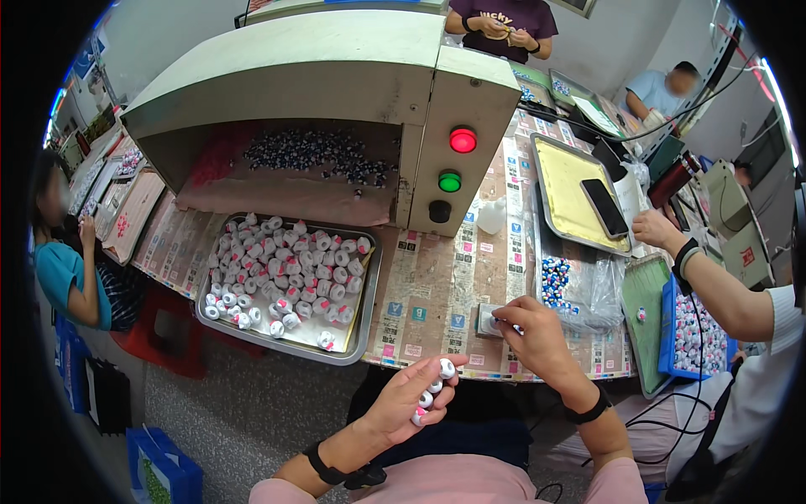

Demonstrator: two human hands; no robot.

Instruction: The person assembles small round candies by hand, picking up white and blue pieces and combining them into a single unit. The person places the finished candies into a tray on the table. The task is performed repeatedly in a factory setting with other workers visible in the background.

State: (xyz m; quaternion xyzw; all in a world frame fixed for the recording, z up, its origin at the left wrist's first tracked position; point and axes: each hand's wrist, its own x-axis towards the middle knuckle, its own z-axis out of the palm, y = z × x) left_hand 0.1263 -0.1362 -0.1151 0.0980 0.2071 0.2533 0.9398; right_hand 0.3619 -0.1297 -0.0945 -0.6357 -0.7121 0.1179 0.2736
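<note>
My left hand [409, 403] is cupped palm-up below the table edge and holds several small white ring-shaped pieces [435, 383]. My right hand [535, 330] rests on the table, its fingertips pinching at a small grey block [487, 320]; whether it grips a piece there is hard to see. A metal tray [368, 296] to the left is heaped with several of the same white and pink pieces [285, 277]. A clear plastic bag [579, 286] with blue and white pieces lies just right of my right hand.
A large beige machine [336, 76] with a red lamp [463, 139], a green lamp [450, 181] and a black button stands behind. A co-worker's hand [657, 228] reaches near a yellow-lined tray [561, 176] with a phone [604, 207]. A blue bin [672, 336] of pieces sits right. Other people sit around.
</note>
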